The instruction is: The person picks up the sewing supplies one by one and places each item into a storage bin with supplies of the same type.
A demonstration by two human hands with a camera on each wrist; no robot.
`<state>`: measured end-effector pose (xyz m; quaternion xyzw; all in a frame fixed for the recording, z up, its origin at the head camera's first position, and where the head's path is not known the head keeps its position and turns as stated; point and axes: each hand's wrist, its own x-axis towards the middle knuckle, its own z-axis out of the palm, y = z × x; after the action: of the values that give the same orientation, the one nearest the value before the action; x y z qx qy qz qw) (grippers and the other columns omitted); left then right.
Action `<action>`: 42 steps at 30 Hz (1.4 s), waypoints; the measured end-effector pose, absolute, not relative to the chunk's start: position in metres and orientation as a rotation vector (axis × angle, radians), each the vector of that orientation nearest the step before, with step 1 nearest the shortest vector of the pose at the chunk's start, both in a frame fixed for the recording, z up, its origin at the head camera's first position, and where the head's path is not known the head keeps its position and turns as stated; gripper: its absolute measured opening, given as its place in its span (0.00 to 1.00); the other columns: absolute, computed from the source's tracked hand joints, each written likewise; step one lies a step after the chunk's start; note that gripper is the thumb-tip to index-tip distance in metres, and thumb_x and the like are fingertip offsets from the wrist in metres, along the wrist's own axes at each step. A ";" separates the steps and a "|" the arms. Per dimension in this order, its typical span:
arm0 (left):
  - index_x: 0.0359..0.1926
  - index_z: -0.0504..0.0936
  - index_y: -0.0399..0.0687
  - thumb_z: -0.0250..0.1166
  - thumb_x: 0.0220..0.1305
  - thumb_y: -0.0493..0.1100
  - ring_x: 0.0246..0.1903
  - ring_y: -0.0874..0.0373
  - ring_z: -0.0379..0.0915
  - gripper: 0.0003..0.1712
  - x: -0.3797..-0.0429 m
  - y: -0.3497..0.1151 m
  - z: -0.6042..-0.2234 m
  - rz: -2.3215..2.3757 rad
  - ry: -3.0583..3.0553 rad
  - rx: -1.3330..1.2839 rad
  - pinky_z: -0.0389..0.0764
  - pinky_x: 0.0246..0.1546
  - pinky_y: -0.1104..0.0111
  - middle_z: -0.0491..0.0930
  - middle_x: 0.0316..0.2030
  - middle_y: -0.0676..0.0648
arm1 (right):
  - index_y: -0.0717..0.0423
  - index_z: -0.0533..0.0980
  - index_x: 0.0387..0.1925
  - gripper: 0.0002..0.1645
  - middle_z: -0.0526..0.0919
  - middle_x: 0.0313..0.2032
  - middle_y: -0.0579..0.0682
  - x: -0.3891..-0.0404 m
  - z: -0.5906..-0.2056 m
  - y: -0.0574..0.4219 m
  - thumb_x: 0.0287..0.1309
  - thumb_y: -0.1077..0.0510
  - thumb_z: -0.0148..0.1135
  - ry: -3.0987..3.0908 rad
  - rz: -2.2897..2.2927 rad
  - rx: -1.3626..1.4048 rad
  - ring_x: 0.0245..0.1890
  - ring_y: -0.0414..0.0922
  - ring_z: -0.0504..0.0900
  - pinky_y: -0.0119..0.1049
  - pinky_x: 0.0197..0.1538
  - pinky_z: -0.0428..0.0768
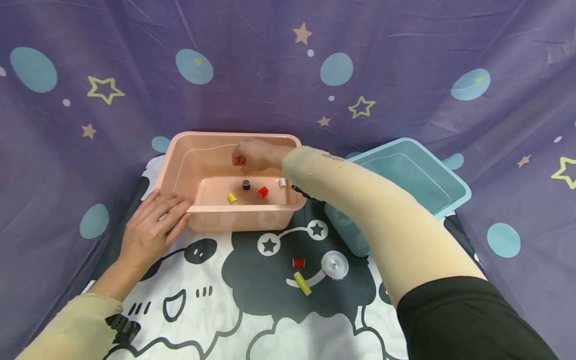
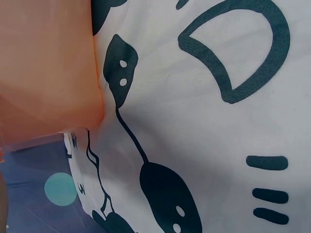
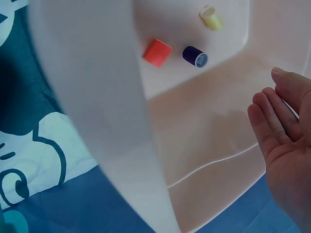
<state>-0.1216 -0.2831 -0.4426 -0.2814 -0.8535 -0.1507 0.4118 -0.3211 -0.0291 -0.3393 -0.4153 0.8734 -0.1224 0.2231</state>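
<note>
I log both hands as released. The left hand (image 1: 153,227) rests at the near left corner of the pink bin (image 1: 238,220), fingers extended against the rim; from my position I cannot tell how firmly it presses, and the left wrist view gives me only a sliver of it. The right hand (image 1: 254,156) hangs inside the same bin, toward its far side; in the right wrist view I see the palm bare and the fingers loosely bent, apart from the spools. I cannot tell whether it touches the far wall. On the bin floor I count four spools: a yellow spool (image 1: 231,198) at the near left, a navy spool (image 1: 246,185) just beyond it, a red spool (image 1: 263,192) right of the navy one, and a white spool (image 1: 282,183) farthest right, near the right wall. The navy spool lies tipped on its side in the right wrist view. The pink bin sits left on the printed cloth (image 1: 234,320). To its right, set at an angle, I note a teal bin (image 1: 405,172), partly covered by the right forearm in its beige sleeve (image 1: 360,195). On the near cloth, between forearm and pink bin, lie a second red spool (image 1: 298,262), a yellow stick (image 1: 302,283) just nearer, and a clear toothed disc (image 1: 335,265) to their right. A purple curtain (image 1: 252,100) hangs at the far side.
</note>
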 end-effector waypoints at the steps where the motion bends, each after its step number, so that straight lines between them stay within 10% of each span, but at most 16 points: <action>1: 0.58 0.89 0.40 0.58 0.82 0.52 0.51 0.33 0.85 0.23 -0.121 -0.283 -0.443 -0.378 -2.149 -0.708 0.74 0.68 0.37 0.89 0.48 0.37 | 0.55 0.81 0.63 0.20 0.84 0.59 0.50 -0.321 -0.339 -0.028 0.72 0.63 0.66 2.414 -0.339 -1.146 0.55 0.43 0.79 0.32 0.62 0.80; 42: 0.56 0.89 0.40 0.57 0.82 0.53 0.51 0.33 0.84 0.24 -0.123 -0.281 -0.443 -0.406 -2.131 -0.706 0.72 0.70 0.38 0.89 0.48 0.36 | 0.55 0.80 0.68 0.30 0.85 0.63 0.49 -0.267 -0.274 0.074 0.68 0.53 0.75 2.471 -0.694 -1.178 0.61 0.44 0.84 0.36 0.65 0.82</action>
<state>-0.1231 -0.2809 -0.4433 -0.2812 -0.8489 -0.1619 0.4171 -0.2667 0.0738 -0.2739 -0.4118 0.8640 -0.2427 0.1582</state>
